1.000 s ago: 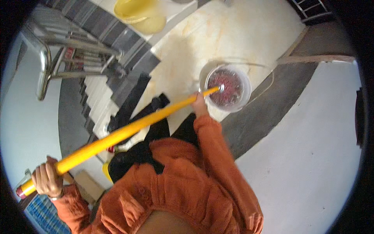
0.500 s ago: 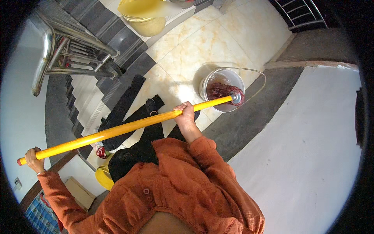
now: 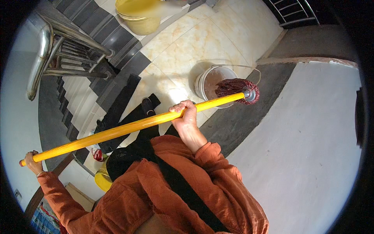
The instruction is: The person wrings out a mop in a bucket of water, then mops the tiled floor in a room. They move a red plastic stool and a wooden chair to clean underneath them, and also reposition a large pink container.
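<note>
A mop with a long yellow handle (image 3: 136,125) lies slantwise across the view in both my hands. My left hand (image 3: 34,162) is wrapped round the handle near its red end at the far left. Farther along, my right hand (image 3: 186,114) grips the shaft, closer to the mop head. The dark red string mop head (image 3: 236,89), with a grey metal collar, is over the right rim of a white bucket (image 3: 201,86). Murky brownish water (image 3: 213,79) shows inside the bucket, whose wire handle (image 3: 249,67) leans out to the right.
A yellow bucket (image 3: 145,25) stands on a step at the top. Steel stair railing (image 3: 64,73) rises at the left beside striped steps (image 3: 83,102). At right is a white wall (image 3: 296,148) with a dark grey base band. Another yellow container (image 3: 102,178) sits by my body.
The mop head has come up out of the bucket and moved right, over its rim. My right hand has risen slightly with the handle; both hands keep their hold.
</note>
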The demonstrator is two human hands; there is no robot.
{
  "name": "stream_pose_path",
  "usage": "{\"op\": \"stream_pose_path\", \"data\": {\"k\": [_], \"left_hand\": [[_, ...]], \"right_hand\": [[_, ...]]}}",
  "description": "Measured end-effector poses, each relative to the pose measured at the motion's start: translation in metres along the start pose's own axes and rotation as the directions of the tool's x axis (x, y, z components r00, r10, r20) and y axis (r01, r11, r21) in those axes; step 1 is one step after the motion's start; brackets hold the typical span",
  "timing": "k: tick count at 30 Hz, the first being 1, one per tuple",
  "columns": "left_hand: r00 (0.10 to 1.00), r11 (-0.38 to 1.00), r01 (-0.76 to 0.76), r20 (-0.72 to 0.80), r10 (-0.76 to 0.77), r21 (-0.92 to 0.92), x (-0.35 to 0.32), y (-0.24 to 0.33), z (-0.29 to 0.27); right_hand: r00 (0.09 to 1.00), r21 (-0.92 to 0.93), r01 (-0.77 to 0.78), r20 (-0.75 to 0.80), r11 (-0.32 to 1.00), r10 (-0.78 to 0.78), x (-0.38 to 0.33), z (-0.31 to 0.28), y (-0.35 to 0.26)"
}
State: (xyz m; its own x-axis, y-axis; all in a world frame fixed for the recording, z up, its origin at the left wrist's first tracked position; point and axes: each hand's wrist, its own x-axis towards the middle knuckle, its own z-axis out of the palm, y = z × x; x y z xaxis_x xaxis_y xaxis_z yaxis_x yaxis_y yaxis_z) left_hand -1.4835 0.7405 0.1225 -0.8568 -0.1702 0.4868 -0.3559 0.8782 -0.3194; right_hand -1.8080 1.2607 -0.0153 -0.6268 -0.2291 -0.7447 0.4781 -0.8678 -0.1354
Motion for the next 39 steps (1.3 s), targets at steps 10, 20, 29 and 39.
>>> {"op": "stream_pose_path", "data": {"k": [10, 20, 29, 39], "left_hand": [[0.987, 0.961, -0.158, 0.021, 0.157, 0.226, 0.072, 0.149, -0.077], [0.908, 0.844, -0.366, -0.048, 0.416, 0.392, 0.187, 0.382, -0.153], [0.842, 0.758, -0.444, -0.067, 0.535, 0.478, 0.208, 0.414, -0.183], [0.875, 0.781, -0.44, 0.016, 0.484, 0.442, 0.223, 0.428, -0.177]], "right_hand": [[0.995, 0.045, -0.031, -0.097, 0.999, 0.035, 0.137, -0.051, -0.072], [0.969, 0.156, -0.145, -0.176, 0.977, 0.172, 0.258, -0.109, -0.182], [0.979, 0.075, -0.132, -0.146, 0.988, 0.142, 0.291, -0.144, -0.195], [0.99, -0.28, 0.122, 0.097, 0.952, -0.098, 0.328, -0.171, -0.21]]}}
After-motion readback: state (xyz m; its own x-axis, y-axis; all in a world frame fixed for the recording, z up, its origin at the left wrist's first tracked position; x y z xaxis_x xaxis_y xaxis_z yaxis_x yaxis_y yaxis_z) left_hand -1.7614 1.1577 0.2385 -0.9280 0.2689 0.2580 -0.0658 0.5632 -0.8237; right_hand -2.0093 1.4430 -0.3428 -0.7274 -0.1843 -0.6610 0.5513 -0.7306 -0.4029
